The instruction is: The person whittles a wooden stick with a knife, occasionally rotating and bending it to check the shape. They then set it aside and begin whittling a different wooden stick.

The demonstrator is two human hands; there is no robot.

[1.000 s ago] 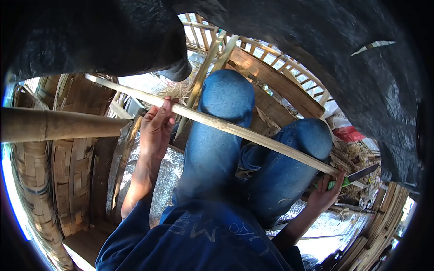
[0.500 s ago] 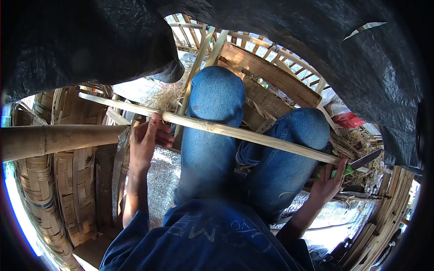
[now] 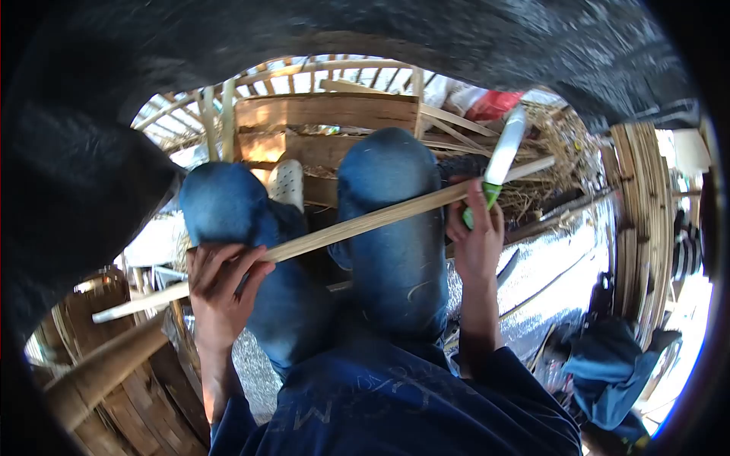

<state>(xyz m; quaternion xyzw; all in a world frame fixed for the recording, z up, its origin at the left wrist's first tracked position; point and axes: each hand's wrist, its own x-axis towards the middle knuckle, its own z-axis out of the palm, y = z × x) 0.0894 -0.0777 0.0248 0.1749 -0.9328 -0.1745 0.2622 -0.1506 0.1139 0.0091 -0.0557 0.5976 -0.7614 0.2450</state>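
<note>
A long pale bamboo strip [image 3: 365,220] lies slantwise across my lap, its left end lower than its right. My left hand [image 3: 224,289] is closed over the strip near its left end, knuckles up. At the other end, my right hand [image 3: 479,232] grips a green-handled knife [image 3: 506,148] whose blade points up and away from me. The strip also passes through the fingers of that hand, and its tip sticks out beyond the knife handle. Both knees in blue jeans [image 3: 388,182] are raised beneath the strip.
A thick bamboo pole [image 3: 114,372] juts in from the lower left. Wooden boards [image 3: 327,112] and a slatted bamboo fence stand ahead. Bundled bamboo strips [image 3: 639,220] stand on the right, near dark cloth [image 3: 612,372]. Black plastic sheeting [image 3: 365,45] hangs overhead.
The view has turned to the right. My right hand has lifted with the knife, so the strip now rises to the right. My left hand has closed over the strip from above.
</note>
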